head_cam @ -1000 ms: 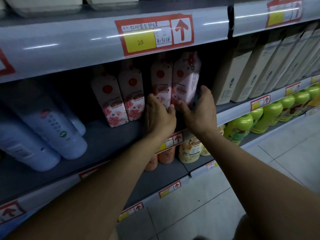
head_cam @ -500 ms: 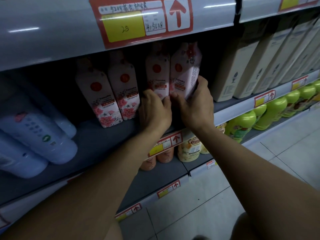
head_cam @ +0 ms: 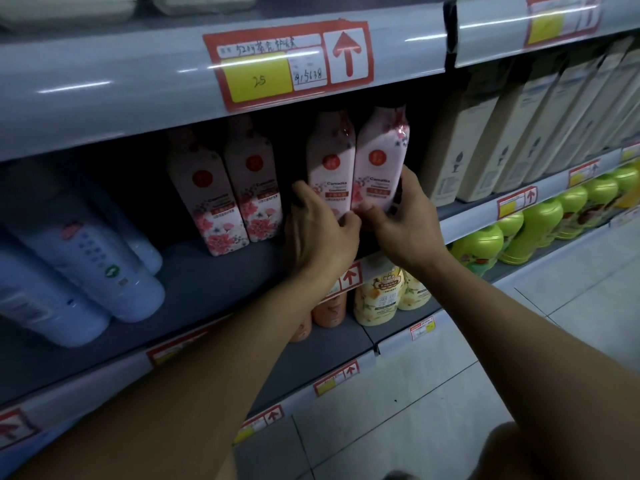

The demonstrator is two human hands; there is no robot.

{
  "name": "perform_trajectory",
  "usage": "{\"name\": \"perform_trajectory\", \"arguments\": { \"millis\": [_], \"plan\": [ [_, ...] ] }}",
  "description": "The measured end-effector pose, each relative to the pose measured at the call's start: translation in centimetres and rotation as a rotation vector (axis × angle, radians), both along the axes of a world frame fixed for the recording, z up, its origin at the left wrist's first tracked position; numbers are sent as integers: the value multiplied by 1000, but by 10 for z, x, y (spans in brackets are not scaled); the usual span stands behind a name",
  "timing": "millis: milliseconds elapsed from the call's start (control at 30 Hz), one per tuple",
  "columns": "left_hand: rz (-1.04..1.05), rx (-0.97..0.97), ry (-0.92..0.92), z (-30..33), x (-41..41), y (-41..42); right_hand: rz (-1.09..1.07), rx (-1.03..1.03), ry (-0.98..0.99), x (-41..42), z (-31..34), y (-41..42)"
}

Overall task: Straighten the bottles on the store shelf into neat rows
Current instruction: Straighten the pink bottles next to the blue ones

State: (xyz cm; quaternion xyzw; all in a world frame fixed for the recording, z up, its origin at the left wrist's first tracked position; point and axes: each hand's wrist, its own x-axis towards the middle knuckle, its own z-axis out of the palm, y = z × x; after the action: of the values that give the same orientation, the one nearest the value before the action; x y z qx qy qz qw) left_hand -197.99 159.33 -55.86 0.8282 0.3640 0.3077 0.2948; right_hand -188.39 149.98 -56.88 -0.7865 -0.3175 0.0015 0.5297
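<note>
Several pink floral bottles stand on the grey shelf (head_cam: 214, 289). Two of them, a left pair (head_cam: 221, 202), stand further back. The other two are side by side near the front: the left front bottle (head_cam: 330, 161) and the right front bottle (head_cam: 381, 157). My left hand (head_cam: 320, 233) grips the lower part of the left front bottle, fingers round its left side. My right hand (head_cam: 405, 223) grips the base of the right front bottle, fingers round its right side, thumb on its front. Both bottles stand upright and touch each other.
Large pale blue bottles (head_cam: 90, 271) stand at the left of the same shelf. Beige cartons (head_cam: 485, 143) fill the shelf to the right. Below are orange and yellow bottles (head_cam: 379, 292) and green bottles (head_cam: 526, 230). A shelf edge with a red price tag (head_cam: 287, 64) overhangs above.
Both hands stay on the two front pink bottles, which have come slightly closer to the shelf front. The view has shifted a little downward and nearer.
</note>
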Motion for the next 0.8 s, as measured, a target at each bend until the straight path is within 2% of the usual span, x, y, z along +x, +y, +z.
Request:
{"name": "perform_trajectory", "arguments": {
  "millis": [267,400,800],
  "plan": [
    [-151,-93,63,10,-21,4,63,-22,-36,-1,8,-14],
    [-186,-82,100,10,-29,18,55,-29,-56,-2,9,-15],
    [-199,-15,45,10,-53,31,86,-49,-52,-12,11,-13]
  ]
}}
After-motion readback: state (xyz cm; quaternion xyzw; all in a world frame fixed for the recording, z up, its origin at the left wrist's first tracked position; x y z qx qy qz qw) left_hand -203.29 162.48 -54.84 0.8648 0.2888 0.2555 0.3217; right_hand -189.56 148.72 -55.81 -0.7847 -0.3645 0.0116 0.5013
